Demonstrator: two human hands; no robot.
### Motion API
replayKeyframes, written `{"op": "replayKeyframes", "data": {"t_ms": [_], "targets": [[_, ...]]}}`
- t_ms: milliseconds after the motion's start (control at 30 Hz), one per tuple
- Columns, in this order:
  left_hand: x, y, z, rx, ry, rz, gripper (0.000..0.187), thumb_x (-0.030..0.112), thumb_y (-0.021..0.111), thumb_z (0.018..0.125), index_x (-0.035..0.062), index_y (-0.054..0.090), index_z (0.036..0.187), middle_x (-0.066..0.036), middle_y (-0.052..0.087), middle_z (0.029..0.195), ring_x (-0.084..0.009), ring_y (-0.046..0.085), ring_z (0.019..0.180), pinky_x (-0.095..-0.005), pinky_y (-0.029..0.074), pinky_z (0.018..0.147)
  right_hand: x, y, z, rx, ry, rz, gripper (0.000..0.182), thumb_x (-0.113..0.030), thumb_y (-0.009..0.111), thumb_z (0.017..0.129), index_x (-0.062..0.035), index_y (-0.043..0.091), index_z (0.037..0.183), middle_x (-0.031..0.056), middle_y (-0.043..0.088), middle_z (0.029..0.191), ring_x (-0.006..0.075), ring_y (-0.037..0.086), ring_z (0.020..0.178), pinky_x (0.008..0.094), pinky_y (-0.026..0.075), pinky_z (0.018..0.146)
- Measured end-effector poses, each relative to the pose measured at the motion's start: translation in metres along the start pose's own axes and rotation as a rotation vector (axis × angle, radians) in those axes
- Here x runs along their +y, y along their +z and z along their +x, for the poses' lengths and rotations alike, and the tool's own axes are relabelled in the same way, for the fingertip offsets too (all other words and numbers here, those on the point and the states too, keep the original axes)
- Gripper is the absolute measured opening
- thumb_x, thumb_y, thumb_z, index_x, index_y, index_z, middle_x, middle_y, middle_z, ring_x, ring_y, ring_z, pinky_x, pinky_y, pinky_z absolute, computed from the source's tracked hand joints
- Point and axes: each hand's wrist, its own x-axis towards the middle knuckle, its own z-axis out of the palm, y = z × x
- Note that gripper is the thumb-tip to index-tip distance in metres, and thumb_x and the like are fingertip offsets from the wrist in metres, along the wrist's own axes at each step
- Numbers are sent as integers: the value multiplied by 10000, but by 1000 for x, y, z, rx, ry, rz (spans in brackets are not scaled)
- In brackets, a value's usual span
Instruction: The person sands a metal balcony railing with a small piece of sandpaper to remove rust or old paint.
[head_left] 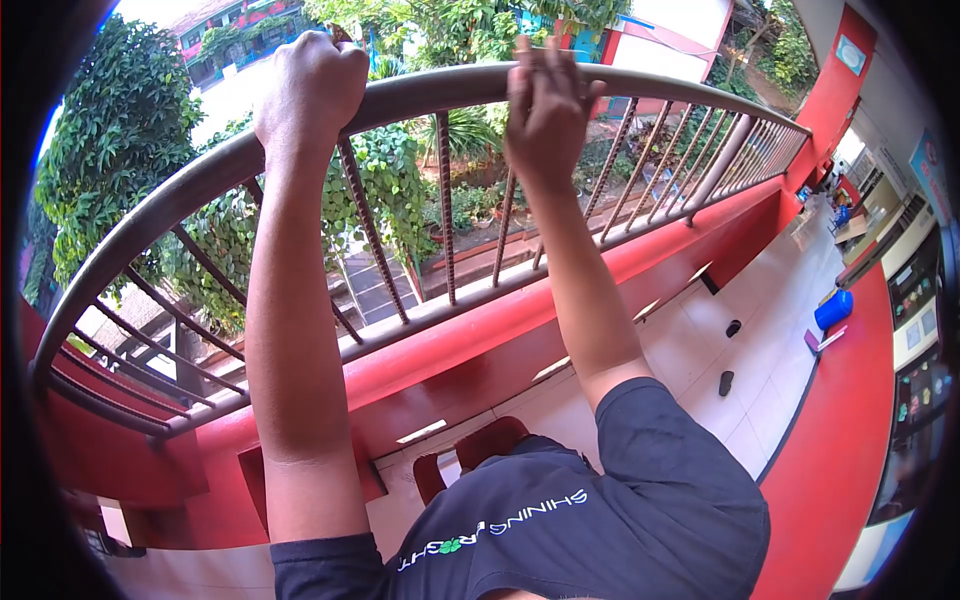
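Both the left hand [310, 80] at eleven o'clock and the right hand [545, 110] at twelve o'clock wrap closed around the handrail [440, 88], which looks rigid, smooth, fixed metal, best gripped on its top curve.

Top rail [440, 88]: both hands wrap it, left hand [312, 80] and right hand [545, 105] well apart, with bare rail between them.
Bars [446, 210]: upright rods close together; the gaps look narrow.
Low wall [520, 320]: solid red, blocks everything under the bars.
Floor [770, 330]: open tiles, with a blue bucket [832, 308] and scattered shoes [726, 382].
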Motion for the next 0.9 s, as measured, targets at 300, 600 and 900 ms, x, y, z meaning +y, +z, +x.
{"op": "replayKeyframes", "data": {"t_ms": [300,600,900], "targets": [[1,1,0,-38,-21,-5,439,349,519,881,48,765,1086,-247,733,1083,-422,704,1034,-519,543,931,6,-18,6,-29,-78,124,435,-278,423,1053,-82,696,1329,301,639,1323,396,553,1350,605,269,1212],[3,3,-2,1,-45,-34,441,350,529,868,43,764,1082,-253,733,1076,-428,704,1037,-522,543,932,-8,-12,9,-39,-298,185,404,-183,455,1051,121,681,1192,315,694,1181,385,686,1154,440,496,1093],[1,5,-4,52,-10,-26,439,357,506,899,42,771,1052,-253,735,1049,-431,708,1015,-530,548,912,-23,-13,20,-102,-390,379,368,-217,487,1048,49,736,1103,259,747,1033,379,741,971,488,524,1029]]}}
